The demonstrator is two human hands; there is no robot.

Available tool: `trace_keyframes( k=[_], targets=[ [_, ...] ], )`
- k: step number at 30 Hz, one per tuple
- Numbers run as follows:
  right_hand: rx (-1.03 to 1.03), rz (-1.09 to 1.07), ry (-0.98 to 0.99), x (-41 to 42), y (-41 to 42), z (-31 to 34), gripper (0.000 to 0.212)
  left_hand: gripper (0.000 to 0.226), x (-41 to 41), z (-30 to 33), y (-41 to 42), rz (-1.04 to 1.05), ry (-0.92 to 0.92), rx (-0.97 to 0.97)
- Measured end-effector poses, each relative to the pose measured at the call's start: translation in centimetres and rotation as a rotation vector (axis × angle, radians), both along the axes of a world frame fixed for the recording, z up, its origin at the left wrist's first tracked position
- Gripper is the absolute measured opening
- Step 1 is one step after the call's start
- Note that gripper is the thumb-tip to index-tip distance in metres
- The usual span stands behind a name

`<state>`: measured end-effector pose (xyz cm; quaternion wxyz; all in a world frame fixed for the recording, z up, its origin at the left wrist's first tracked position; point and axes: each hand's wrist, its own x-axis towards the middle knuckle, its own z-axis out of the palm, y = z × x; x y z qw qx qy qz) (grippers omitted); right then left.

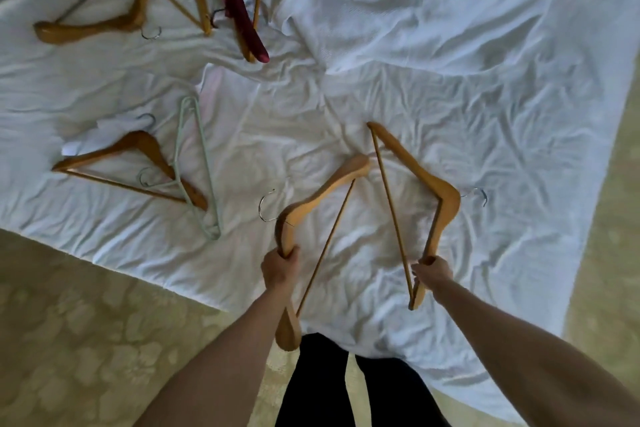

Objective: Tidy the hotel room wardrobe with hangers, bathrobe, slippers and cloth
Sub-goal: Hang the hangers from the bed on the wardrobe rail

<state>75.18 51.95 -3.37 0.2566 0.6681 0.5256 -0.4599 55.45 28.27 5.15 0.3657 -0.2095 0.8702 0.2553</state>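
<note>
A rumpled white bed sheet covers the bed above patterned beige carpet. The left hand clenches one light wooden hanger with a metal hook; the right hand grasps a second wooden hanger. Both hangers are over the bed. More wooden hangers lie further left.

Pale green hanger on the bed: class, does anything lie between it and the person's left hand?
Nothing visible does. The left hand already grips a wooden hanger; only bare sheet separates it from the pale green hanger.
</note>
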Motion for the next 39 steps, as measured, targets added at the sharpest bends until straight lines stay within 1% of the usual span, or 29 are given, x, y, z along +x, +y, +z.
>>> trace_keyframes(
  k=[3, 5, 7, 9, 12, 15, 17, 19, 22, 24, 26, 28, 30, 31, 33, 34, 36, 37, 38, 39],
  targets=[
    [0.056, -0.137, 0.147, 0.7, -0.2, 1.5, 0.022, 0.041, 1.8, -0.7, 0.4, 0.002, -0.056, 0.041],
    [0.152, -0.171, 0.231, -0.3, 0.7, 2.1, 0.018, 0.039, 2.8, -0.9, 0.9, 0.002, -0.066, 0.091],
    [0.241, -0.201, 0.317, -1.5, 1.2, 3.4, 0.018, 0.036, 3.7, -0.1, 1.3, 0.016, -0.042, 0.140],
    [0.290, -0.220, 0.422, -2.3, 1.2, 6.2, 0.013, 0.032, 4.5, 1.5, 1.5, 0.044, -0.012, 0.184],
    [0.335, -0.181, 0.578, -3.4, 0.7, 11.7, 0.007, 0.029, 4.5, 5.0, 2.1, 0.072, 0.026, 0.280],
    [0.312, -0.146, 0.695, -3.4, 0.2, 16.5, 0.008, 0.026, 3.3, 8.6, 2.5, 0.068, 0.075, 0.347],
    [0.236, -0.113, 0.740, -3.1, 0.2, 18.6, 0.010, 0.027, 2.6, 10.5, 2.4, 0.043, 0.094, 0.374],
    [0.154, -0.097, 0.742, -2.6, 0.8, 19.4, 0.018, 0.029, 1.9, 11.2, 2.0, 0.045, 0.107, 0.385],
    [0.069, -0.083, 0.684, -1.4, 2.4, 17.4, 0.030, 0.030, 0.6, 9.6, 0.9, 0.091, 0.114, 0.394],
    [0.090, -0.041, 0.592, -0.3, 3.5, 14.2, 0.033, 0.032, -0.3, 7.2, -0.2, 0.122, 0.124, 0.369],
    [0.146, -0.032, 0.451, 1.0, 4.5, 10.2, 0.033, 0.031, -0.9, 4.5, -1.2, 0.162, 0.134, 0.337],
    [0.220, 0.067, 0.279, 1.9, 5.0, 6.6, 0.031, 0.031, -1.2, 2.0, -1.9, 0.166, 0.159, 0.304],
    [0.348, 0.193, 0.138, 2.0, 4.6, 4.2, 0.029, 0.034, -1.1, 0.0, -2.3, 0.128, 0.182, 0.265],
    [0.444, 0.210, 0.109, 1.5, 3.9, 3.5, 0.031, 0.035, -0.9, -0.9, -2.4, 0.105, 0.186, 0.252],
    [0.623, 0.193, 0.170, -0.4, 2.0, 2.3, 0.033, 0.037, -0.5, -2.3, -2.5, 0.081, 0.180, 0.233],
    [0.652, 0.179, 0.227, -2.1, 0.9, 2.0, 0.029, 0.038, -0.3, -2.8, -2.5, 0.079, 0.171, 0.229],
    [0.581, 0.082, 0.326, -6.3, -0.8, 1.4, 0.021, 0.038, 0.0, -3.6, -2.4, 0.089, 0.143, 0.223],
    [0.497, 0.006, 0.345, -8.5, -1.3, 1.0, 0.024, 0.038, 0.1, -3.9, -2.3, 0.089, 0.134, 0.225],
    [0.423, -0.042, 0.351, -10.6, -1.5, 0.3, 0.035, 0.039, 0.1, -4.3, -2.3, 0.071, 0.141, 0.226],
    [0.360, -0.065, 0.340, -12.7, -1.2, -0.8, 0.051, 0.041, 0.1, -4.8, -2.4, 0.036, 0.155, 0.227]
  ],
)
